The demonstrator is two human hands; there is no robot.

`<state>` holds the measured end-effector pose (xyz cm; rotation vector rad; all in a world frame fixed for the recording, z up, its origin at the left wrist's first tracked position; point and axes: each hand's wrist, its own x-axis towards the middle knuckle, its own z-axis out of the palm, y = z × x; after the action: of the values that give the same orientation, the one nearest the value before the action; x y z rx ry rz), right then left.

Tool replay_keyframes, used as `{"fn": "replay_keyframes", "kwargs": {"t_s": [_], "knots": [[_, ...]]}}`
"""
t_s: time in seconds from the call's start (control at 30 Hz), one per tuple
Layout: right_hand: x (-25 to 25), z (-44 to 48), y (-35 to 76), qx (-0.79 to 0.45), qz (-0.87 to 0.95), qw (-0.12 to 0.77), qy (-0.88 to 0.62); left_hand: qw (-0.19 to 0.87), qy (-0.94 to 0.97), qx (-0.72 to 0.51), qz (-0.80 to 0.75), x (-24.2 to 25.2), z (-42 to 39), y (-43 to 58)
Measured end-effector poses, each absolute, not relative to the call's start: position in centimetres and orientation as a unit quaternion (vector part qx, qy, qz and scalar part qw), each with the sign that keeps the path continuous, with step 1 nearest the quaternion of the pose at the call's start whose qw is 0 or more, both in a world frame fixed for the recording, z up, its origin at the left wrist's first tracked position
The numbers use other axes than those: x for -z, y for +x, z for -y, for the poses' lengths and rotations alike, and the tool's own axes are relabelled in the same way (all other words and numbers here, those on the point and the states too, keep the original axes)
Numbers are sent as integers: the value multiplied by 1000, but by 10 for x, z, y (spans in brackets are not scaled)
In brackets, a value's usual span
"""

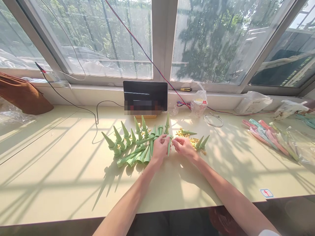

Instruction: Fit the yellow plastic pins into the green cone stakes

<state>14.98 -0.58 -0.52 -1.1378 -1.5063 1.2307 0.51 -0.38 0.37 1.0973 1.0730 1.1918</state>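
My left hand (161, 147) is closed round a green plastic spike (169, 147), which hangs with its pointed end down. Close to the top of that spike, my right hand (183, 146) pinches with thumb and fingers; whatever lies between them is too small to make out. To the left stand several green cones (118, 136) with points up, on ringed bases. Hollow green tubes (133, 159) lie in a heap beside my left hand. Small yellow pieces (194, 141) are piled just beyond my right hand, with two green cones (203, 143) at their right edge.
A dark-screened tablet (145, 96) leans at the back by the window. Around it are a plastic-wrapped cup (199, 103), a coiled cable (213, 120) and a yellow-black tool (186, 89). Pastel plastic strips (270, 137) lie at right, a brown bag (23, 93) at left.
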Motion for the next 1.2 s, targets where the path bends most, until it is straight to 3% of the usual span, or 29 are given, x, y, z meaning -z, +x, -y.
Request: {"fn": "replay_keyframes", "kwargs": {"t_s": [0.2,0.37,0.57,0.9,1.2], "knots": [[4,9,152,-269,722,412,-486,581,455,-506,-447,-1,3,5],[3,10,153,-217,743,404,-488,583,452,-506,-448,-2,4,6],[6,8,151,-322,695,417,-489,583,454,-508,-443,-5,6,7],[3,5,152,-619,506,411,-437,563,476,-509,-444,2,3,7],[-2,7,152,-680,460,401,-407,536,509,-507,-444,4,3,7]]}}
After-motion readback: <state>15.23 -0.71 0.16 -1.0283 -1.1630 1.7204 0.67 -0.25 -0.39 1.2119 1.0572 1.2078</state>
